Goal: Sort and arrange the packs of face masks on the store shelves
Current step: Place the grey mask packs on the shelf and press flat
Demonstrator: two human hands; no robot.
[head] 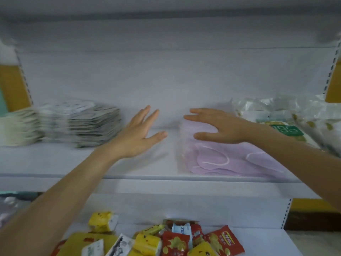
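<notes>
The right hand (219,126) is spread flat over the purple mask pack (230,159), grip released. The left hand (140,133) is over the white shelf (55,159), fingers straight, grip released.

Jumbled heap of red snack packets (176,244), yellow packets (146,243) and a white sachet (181,230)

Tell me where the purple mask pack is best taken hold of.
Likely its left edge, approached from the bare shelf on that side: the purple mask pack lies flat, and clear-bagged packs crowd its right. Pinch thumb over, fingers under.
</notes>
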